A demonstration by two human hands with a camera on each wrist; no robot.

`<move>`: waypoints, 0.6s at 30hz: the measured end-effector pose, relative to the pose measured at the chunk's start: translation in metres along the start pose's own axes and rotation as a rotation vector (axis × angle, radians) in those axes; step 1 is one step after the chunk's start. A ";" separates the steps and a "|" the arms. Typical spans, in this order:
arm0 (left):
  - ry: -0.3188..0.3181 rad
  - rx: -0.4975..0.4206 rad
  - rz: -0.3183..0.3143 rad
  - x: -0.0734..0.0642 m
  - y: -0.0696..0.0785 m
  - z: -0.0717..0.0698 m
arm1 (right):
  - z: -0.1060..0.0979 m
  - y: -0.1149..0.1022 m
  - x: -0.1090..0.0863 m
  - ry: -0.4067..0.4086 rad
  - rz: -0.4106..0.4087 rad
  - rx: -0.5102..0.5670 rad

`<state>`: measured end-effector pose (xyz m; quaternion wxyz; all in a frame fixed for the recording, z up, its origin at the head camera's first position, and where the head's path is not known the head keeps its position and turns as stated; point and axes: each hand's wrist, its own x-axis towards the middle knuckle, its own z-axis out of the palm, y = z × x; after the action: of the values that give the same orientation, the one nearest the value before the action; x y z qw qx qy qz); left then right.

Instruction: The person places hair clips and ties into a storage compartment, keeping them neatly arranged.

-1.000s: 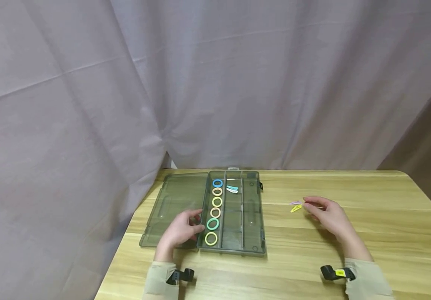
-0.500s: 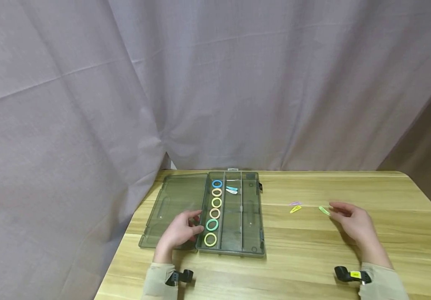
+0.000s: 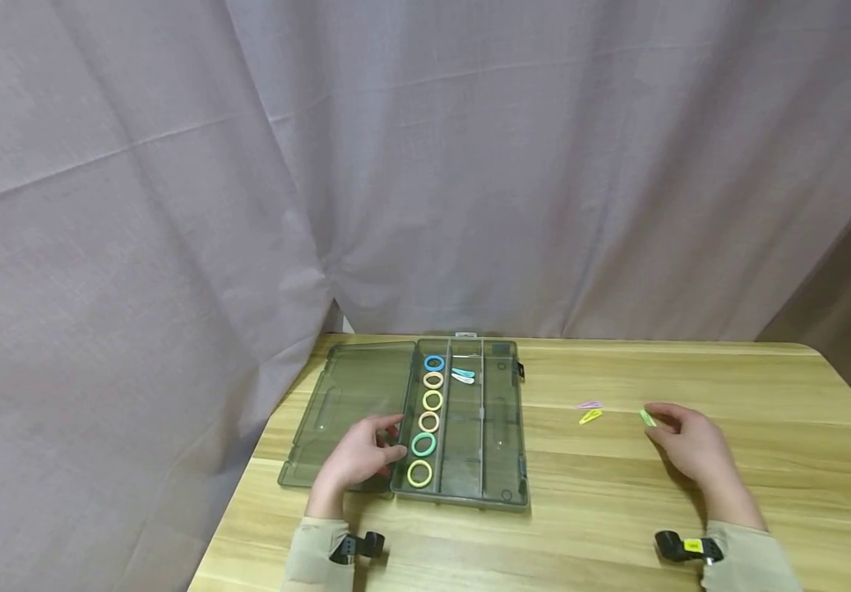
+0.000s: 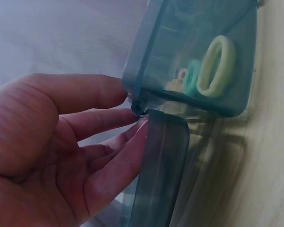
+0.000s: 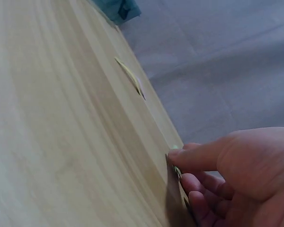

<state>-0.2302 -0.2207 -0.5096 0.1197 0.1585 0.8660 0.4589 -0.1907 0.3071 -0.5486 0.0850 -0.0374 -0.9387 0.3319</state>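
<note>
In the head view, my left hand (image 3: 358,452) rests against the hinge side of an open, smoky-grey plastic organizer box (image 3: 462,501). The left wrist view shows the thumb touching the box wall and relaxed fingers touching the lid (image 4: 163,161). My right hand (image 3: 695,444) pinches a light green snap hair clip (image 3: 647,418) at the table surface; the fingers cover part of it. To its left lie a yellow hair clip (image 3: 590,417) and a purple hair clip (image 3: 589,404). A blue clip (image 3: 463,373) and a white clip (image 3: 462,380) lie in the box's middle column.
Several coloured rings, among them a green ring (image 3: 423,445), line the box's left column. The box stands on a wooden table (image 3: 580,526), its lid folded out to the left. A grey curtain (image 3: 455,181) hangs behind the table.
My right hand has moved right, away from the yellow and purple clips, and its fingers now close around the green clip. My left hand stays at the box.
</note>
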 end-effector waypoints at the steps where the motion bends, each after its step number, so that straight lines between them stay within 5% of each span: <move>1: 0.000 -0.002 -0.001 0.000 0.000 0.000 | 0.001 -0.001 0.000 0.002 -0.006 -0.007; 18: 0.008 -0.012 -0.005 0.002 -0.001 0.000 | 0.001 -0.005 0.007 -0.022 -0.018 -0.062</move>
<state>-0.2316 -0.2202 -0.5105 0.1182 0.1537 0.8642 0.4643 -0.1979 0.3034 -0.5456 0.0766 -0.0280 -0.9497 0.3023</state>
